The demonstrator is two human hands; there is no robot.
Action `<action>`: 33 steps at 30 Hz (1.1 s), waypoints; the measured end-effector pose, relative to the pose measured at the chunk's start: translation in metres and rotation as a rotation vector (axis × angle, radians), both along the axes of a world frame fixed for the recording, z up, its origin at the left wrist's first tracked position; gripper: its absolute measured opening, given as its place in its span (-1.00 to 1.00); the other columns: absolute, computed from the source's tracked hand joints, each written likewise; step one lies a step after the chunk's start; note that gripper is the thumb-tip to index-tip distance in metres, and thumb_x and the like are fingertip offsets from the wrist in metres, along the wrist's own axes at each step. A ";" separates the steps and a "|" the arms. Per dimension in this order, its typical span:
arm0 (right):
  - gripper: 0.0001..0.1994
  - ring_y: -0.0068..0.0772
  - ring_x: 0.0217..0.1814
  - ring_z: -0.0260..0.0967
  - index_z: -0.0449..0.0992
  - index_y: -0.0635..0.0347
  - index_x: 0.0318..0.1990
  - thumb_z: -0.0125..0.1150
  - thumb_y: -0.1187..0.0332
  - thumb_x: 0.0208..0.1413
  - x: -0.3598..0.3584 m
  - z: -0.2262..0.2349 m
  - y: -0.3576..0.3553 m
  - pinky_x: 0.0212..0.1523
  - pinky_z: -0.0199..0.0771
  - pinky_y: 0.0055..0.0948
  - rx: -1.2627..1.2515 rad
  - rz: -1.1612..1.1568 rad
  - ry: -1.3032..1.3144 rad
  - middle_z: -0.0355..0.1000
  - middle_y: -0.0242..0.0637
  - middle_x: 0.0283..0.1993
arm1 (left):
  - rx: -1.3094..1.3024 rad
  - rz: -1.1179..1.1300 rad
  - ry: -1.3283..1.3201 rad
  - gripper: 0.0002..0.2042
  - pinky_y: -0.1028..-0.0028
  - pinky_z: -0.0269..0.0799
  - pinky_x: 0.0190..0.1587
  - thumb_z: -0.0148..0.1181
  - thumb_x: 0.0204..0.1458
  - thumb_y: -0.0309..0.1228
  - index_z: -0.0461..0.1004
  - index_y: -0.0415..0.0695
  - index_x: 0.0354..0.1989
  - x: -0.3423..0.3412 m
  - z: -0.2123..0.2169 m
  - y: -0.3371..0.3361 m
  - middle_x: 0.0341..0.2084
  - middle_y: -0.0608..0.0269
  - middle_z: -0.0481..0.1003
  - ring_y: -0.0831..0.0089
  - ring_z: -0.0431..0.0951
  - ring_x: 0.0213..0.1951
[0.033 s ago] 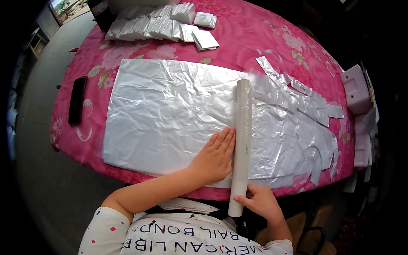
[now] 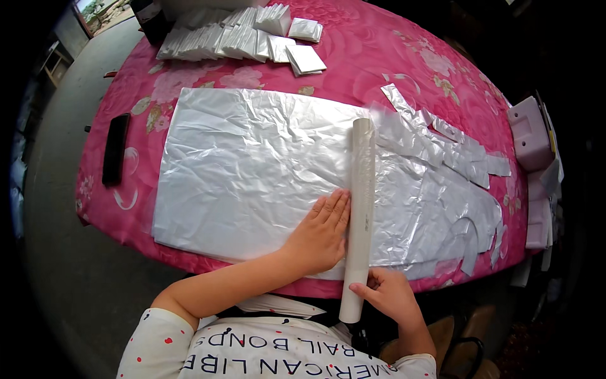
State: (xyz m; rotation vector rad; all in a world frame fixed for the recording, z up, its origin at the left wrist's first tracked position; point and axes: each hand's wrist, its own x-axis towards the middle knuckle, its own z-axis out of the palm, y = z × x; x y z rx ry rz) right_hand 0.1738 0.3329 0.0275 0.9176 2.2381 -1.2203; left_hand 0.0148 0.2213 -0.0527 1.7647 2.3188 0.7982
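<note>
A wide stack of thin, shiny whitish plastic sheets (image 2: 240, 170) lies flat on the table, with strap-like strips (image 2: 464, 148) at its right end. Across it, from far to near, runs a long pale tube (image 2: 360, 208), its near end sticking out past the table edge. My left hand (image 2: 320, 232) rests flat on the sheets, fingers stretched out and close together, fingertips against the tube's left side. Near the tube's lower end, my right hand (image 2: 386, 292) grips it, thumb on the side and the other fingers partly hidden.
A pink flowered cloth covers the table (image 2: 353, 69). Rows of folded white plastic packets (image 2: 218, 41) stand at the far left, with a few loose packets (image 2: 306, 59) beside them. A black oblong object (image 2: 115, 150) lies by the left edge. Pale pink containers (image 2: 531, 132) stand off the right edge.
My right hand has shifted very slightly away from me along the tube. My left hand and the sheets look the same.
</note>
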 end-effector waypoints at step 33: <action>-0.74 -0.31 -0.06 0.42 0.38 0.26 -0.06 -0.22 0.37 0.25 -0.106 0.023 0.262 -0.09 0.41 -0.33 -0.742 -0.923 1.547 0.43 -0.17 -0.04 | -0.036 0.015 0.101 -0.34 0.18 -0.27 0.34 -0.11 -0.04 -0.23 0.07 -0.48 0.19 0.002 0.000 0.001 0.24 -0.24 0.02 0.00 -0.09 0.33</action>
